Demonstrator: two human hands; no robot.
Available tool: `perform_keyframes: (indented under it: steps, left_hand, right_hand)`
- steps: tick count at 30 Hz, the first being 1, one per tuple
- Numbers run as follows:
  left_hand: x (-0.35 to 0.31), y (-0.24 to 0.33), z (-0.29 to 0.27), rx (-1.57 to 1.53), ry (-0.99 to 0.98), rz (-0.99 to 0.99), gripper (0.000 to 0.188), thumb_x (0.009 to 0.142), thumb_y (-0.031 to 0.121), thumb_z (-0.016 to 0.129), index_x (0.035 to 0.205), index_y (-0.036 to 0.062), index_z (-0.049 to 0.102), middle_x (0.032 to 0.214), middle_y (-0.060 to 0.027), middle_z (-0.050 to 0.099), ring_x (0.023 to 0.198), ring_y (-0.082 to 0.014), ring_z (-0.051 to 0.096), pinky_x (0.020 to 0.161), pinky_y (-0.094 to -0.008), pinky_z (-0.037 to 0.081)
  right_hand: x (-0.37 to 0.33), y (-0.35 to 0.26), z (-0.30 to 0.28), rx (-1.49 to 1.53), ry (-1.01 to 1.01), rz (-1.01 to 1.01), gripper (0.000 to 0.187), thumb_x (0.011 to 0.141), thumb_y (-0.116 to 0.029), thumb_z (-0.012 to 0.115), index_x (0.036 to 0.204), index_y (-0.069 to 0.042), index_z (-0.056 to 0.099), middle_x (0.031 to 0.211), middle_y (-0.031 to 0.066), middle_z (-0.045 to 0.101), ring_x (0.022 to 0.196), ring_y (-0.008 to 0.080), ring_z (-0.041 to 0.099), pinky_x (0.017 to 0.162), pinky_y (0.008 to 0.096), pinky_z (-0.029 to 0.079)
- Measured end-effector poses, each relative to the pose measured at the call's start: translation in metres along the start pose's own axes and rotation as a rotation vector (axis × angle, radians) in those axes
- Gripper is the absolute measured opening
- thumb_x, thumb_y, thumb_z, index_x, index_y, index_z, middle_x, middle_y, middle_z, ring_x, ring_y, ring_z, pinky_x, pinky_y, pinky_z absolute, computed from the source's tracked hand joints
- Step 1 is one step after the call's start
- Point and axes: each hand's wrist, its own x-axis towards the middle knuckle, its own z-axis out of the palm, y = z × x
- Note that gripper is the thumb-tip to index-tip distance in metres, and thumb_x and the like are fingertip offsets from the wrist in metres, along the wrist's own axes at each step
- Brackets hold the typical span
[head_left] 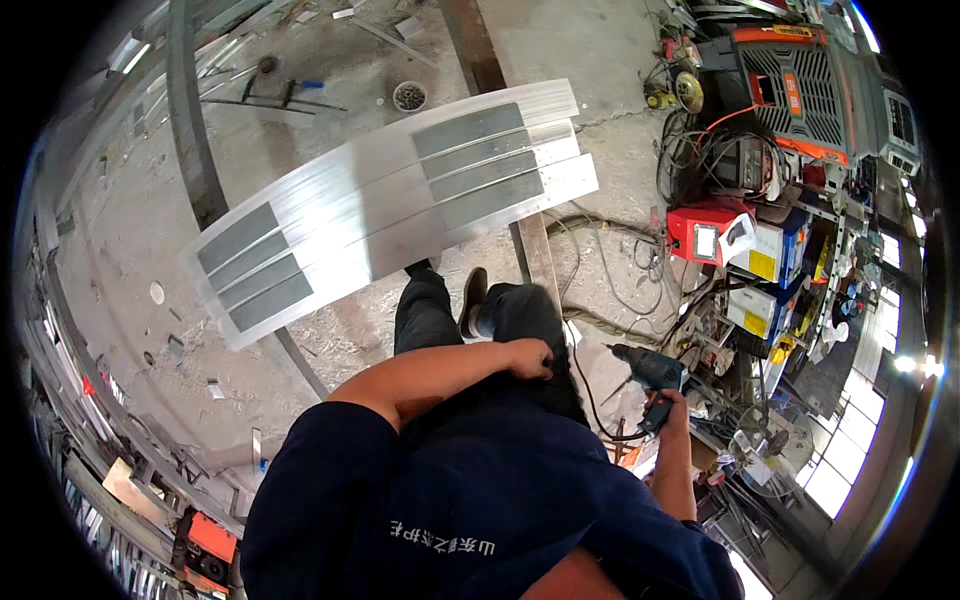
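My right hand (pixel 668 408) grips the handle of a dark green power drill (pixel 652 370), held out to my right with its front end pointing left and away from me. A black cord (pixel 592 402) loops from its handle toward my leg. Across my waist reaches my left arm, and my left hand (pixel 530 358) is closed against my dark trousers; whatever its curled fingers hold is hidden. In front of my feet lies a long silver metal panel (pixel 385 195) with grey rectangular patches near both ends, resting across steel beams (pixel 197 165).
A small tub of little parts (pixel 409 96) stands on the floor beyond the panel. To the right are a red machine (pixel 697 235), several boxes, tangled cables (pixel 610 275) and a large grey-orange machine (pixel 795 90). Metal stock lines the left side, near an orange unit (pixel 212 538).
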Motion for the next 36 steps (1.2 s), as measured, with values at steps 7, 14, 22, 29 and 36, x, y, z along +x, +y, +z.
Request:
perform_keyframes:
  steps: [7, 14, 22, 29, 36]
  left_hand:
    - [-0.077, 0.024, -0.063, -0.546, 0.197, -0.055, 0.038, 0.09, 0.033, 0.062, 0.114, 0.0039, 0.064, 0.094, -0.0052, 0.067, 0.085, -0.015, 0.061, 0.075, -0.03, 0.049]
    - [-0.121, -0.045, -0.092, -0.585, 0.605, -0.156, 0.035, 0.088, 0.025, 0.064, 0.113, 0.0, 0.064, 0.09, -0.009, 0.067, 0.075, -0.0167, 0.061, 0.068, -0.0307, 0.05]
    - [-0.147, -0.092, -0.085, -0.737, 0.9, -0.266, 0.036, 0.086, 0.025, 0.067, 0.11, -0.0014, 0.064, 0.089, -0.0115, 0.066, 0.069, -0.0196, 0.063, 0.061, -0.0334, 0.051]
    - [-0.17, -0.1, -0.069, -0.955, 1.077, -0.23, 0.031, 0.086, 0.021, 0.067, 0.106, -0.003, 0.064, 0.082, -0.0096, 0.064, 0.065, -0.0172, 0.06, 0.059, -0.0301, 0.049]
    - [-0.181, -0.086, -0.083, -0.916, 1.184, -0.162, 0.033, 0.087, 0.023, 0.066, 0.105, -0.0036, 0.063, 0.082, -0.0096, 0.064, 0.069, -0.016, 0.059, 0.064, -0.0286, 0.048]
  right_hand:
    - [-0.004, -0.029, -0.013, 0.017, 0.072, -0.117, 0.023, 0.075, -0.022, 0.057, 0.069, 0.0, 0.057, 0.066, 0.0122, 0.059, 0.054, 0.0247, 0.057, 0.053, 0.0382, 0.052]
    - [0.001, -0.078, -0.004, 0.044, 0.045, -0.236, 0.023, 0.077, -0.022, 0.058, 0.062, -0.008, 0.048, 0.064, 0.0114, 0.058, 0.051, 0.0246, 0.055, 0.052, 0.0377, 0.052]
    - [-0.027, -0.152, 0.075, -0.166, -0.11, -0.246, 0.018, 0.075, -0.023, 0.058, 0.078, -0.005, 0.057, 0.058, 0.0055, 0.052, 0.05, 0.0221, 0.055, 0.047, 0.0357, 0.048]
    - [-0.022, -0.254, 0.139, -0.286, -0.223, -0.471, 0.019, 0.076, -0.023, 0.059, 0.068, -0.007, 0.054, 0.063, 0.0086, 0.057, 0.051, 0.0234, 0.057, 0.048, 0.0361, 0.05]
    - [-0.124, -0.397, 0.299, -1.287, 0.008, -1.396, 0.047, 0.075, -0.02, 0.067, 0.117, -0.002, 0.059, 0.09, 0.0123, 0.065, 0.082, 0.0225, 0.064, 0.076, 0.0341, 0.049]
